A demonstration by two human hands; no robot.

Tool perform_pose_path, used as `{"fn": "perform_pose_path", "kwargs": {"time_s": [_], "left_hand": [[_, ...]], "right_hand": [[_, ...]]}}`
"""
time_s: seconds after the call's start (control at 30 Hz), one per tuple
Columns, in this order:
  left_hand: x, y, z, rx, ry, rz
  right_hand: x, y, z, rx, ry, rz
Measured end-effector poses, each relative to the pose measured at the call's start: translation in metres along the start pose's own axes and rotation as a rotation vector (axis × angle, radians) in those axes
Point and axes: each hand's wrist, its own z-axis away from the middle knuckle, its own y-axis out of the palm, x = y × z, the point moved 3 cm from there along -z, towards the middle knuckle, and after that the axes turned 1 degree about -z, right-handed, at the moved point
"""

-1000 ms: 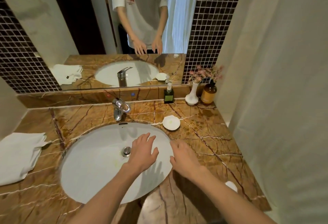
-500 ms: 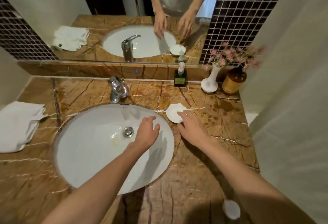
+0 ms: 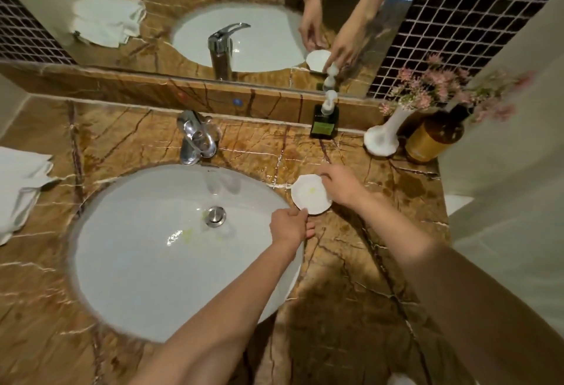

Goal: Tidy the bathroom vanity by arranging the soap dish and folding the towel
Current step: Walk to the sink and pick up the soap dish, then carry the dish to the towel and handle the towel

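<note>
Both grips on the dish (image 3: 309, 193): left hand (image 3: 290, 226) pinching its rim at 7 o'clock, fingers curled together; right hand (image 3: 340, 184) clasping the rim at 3 o'clock, fingers bent over the edge. Dish white, round, scalloped, a faint yellow-green smear at centre. Resting on the brown marble bench (image 3: 351, 262), touching the bench just off the sink (image 3: 152, 262) rim at the sink's 2 o'clock. Whether lifted or flat on the bench cannot be told.

Towel (image 3: 18, 189), white and loosely bunched, on the bench at the sink's 9 o'clock, well apart from both hands and partly cut by the frame edge. Tap (image 3: 195, 137) at the sink's 12 o'clock. From the dish: dark soap pump (image 3: 325, 119) at 12 o'clock against the back ledge; white vase (image 3: 383, 137) with pink flowers at 2 o'clock, amber bottle (image 3: 433, 140) just beside the vase, further right. Mirror (image 3: 229, 18) above the ledge, repeating sink, towel, dish and both hands.
</note>
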Motion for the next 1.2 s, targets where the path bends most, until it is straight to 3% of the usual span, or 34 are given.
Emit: {"fn": "perform_pose_path", "kwargs": {"time_s": [0.13,0.37,0.77,1.03,1.2], "left_hand": [[0.001,0.001,-0.01,-0.061,-0.043,0.102],[0.001,-0.015,-0.01,-0.127,-0.025,0.064],[-0.002,-0.111,0.001,-0.213,-0.147,0.397],[0.01,-0.156,-0.004,-0.063,-0.324,0.63],[0.015,-0.166,0.002,-0.113,-0.252,0.561]], "right_hand": [[0.0,0.006,-0.007,-0.009,0.028,-0.065],[0.008,0.01,-0.005,-0.049,0.045,-0.175],[0.121,0.055,-0.027,0.144,-0.094,-0.053],[0.168,0.093,-0.032,0.212,-0.189,0.097],[0.171,0.098,-0.027,0.229,-0.176,0.032]]}}
